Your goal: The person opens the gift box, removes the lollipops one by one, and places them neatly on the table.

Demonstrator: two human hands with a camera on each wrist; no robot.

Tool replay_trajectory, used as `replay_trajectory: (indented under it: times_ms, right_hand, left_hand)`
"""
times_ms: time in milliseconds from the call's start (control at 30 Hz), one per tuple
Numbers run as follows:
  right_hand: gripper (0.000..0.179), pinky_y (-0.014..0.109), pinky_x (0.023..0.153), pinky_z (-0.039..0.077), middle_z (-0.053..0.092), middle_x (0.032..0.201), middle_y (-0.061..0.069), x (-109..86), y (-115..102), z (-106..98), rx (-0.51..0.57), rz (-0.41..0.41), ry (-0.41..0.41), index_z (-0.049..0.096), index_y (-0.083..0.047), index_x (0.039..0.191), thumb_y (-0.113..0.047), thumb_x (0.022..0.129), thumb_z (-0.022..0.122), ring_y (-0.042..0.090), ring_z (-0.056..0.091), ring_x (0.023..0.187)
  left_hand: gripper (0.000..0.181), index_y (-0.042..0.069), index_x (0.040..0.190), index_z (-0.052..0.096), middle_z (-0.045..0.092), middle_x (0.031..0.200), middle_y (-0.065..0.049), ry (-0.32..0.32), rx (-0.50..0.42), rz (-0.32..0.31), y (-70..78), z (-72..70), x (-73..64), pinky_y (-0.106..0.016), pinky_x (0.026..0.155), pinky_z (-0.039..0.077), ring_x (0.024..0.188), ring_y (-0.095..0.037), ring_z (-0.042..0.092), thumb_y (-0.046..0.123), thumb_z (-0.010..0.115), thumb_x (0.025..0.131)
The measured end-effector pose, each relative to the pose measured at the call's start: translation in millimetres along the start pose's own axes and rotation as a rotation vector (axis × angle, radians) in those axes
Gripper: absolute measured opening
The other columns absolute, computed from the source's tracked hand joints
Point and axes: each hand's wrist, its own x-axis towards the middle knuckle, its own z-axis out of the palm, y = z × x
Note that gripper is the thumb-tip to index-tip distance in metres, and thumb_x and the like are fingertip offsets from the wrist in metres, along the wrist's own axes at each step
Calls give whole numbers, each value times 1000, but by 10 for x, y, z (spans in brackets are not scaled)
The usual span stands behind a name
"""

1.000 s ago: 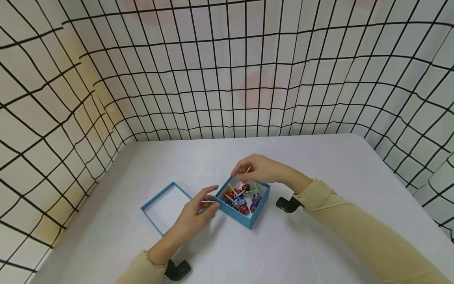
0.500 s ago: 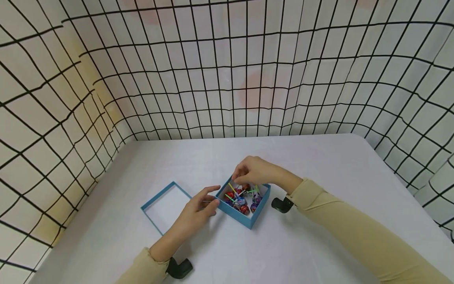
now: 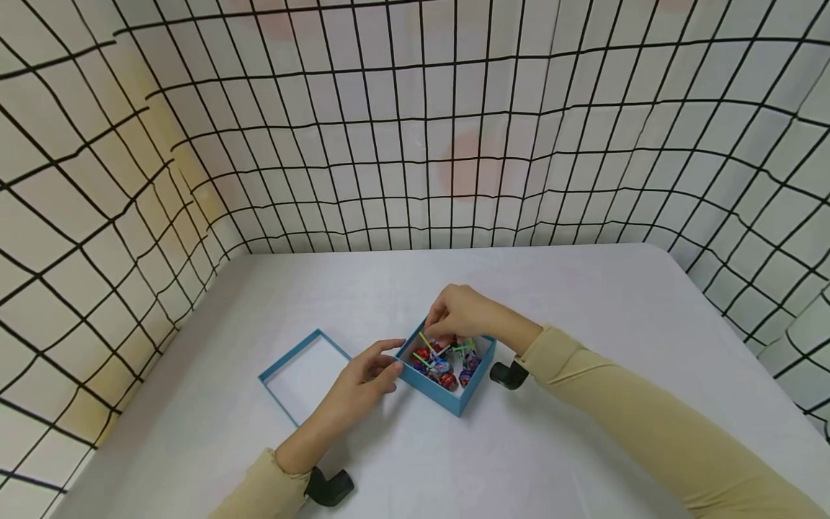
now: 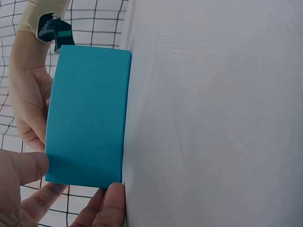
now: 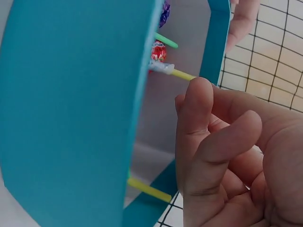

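Observation:
A blue open box point(image 3: 428, 393) stands on the table, holding several wrapped lollipops point(image 3: 446, 371) with coloured sticks. My left hand point(image 3: 359, 386) grips its left corner, thumb on one side and fingers round the other. In the left wrist view the thumb and fingertips lie at the edges of the blue wall point(image 4: 87, 118). My right hand point(image 3: 463, 313) reaches over the far rim with bent fingers. In the right wrist view its fingertips pinch at the end of a yellow lollipop stick point(image 5: 182, 74); the fingers hide the stick's tip.
A shallow blue-edged lid point(image 3: 279, 367) with a white inside lies left of the box, partly behind the left forearm. A white cloth covers the table point(image 3: 583, 303). Black grid netting point(image 3: 415, 122) surrounds the table at the back and sides.
My right hand has moved left and down into the box's far corner; a white stick seen by its fingers earlier is now out of sight. My left hand has closed in on the corner slightly.

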Motion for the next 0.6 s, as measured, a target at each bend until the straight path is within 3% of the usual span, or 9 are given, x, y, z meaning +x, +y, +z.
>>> replay_trajectory:
  times_ms: [200,600]
  right_hand:
    - [14,15,50,48,76,71,2,35,-11,51,6,28,-6,84,-8,95,-19,100,77,5,60,53]
    - [16,16,48,47,73,68,-1,48,-40,122,17,33,1,83,-11,89,-24,97,82,13,70,61]
  left_hand:
    - [44,18,154,56,73,129,-19,-9,-18,-7,-9,-4,3,-42,94,63,98,-23,74,23,62,111]
    - [44,17,154,56,73,129,-19,-7,-13,-9,-11,-2,6,-42,94,63,99,-24,74,23,62,111]
